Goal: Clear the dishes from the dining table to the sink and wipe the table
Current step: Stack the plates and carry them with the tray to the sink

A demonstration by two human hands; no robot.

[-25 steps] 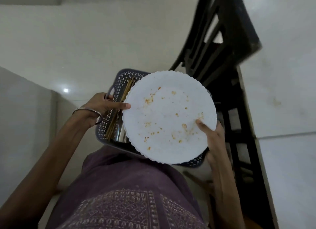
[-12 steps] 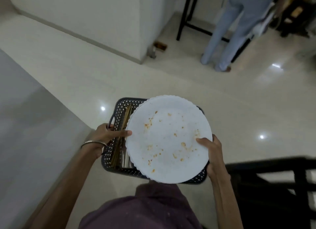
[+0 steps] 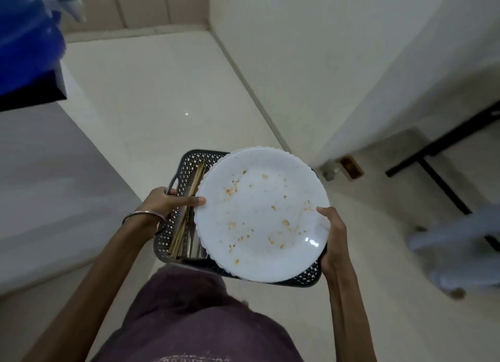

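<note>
A dark perforated plastic basket (image 3: 177, 173) is carried at waist height over the floor. A white scalloped plate (image 3: 259, 213) with orange food smears lies on top of it and covers most of it; the rim of another plate shows just beneath. Several brass-coloured utensils (image 3: 189, 213) and a steel item lie in the basket's left part. My left hand (image 3: 167, 203) grips the basket's left handle, thumb pressed against the plate's edge. My right hand (image 3: 331, 231) grips the basket's right side, thumb on the plate's rim.
Cream tiled floor (image 3: 162, 91) stretches ahead into a narrow passage. A white wall (image 3: 311, 64) stands at the right, a pale wall or counter side (image 3: 54, 185) at the left. A blue water bottle (image 3: 24, 37) sits upper left. A black metal frame (image 3: 433, 158) and a person's blurred leg (image 3: 454, 248) are at right.
The view has swung left: the person's legs and the black frame slid to the right edge, and a blue bottle came in at upper left. Both hands keep the same grip.
</note>
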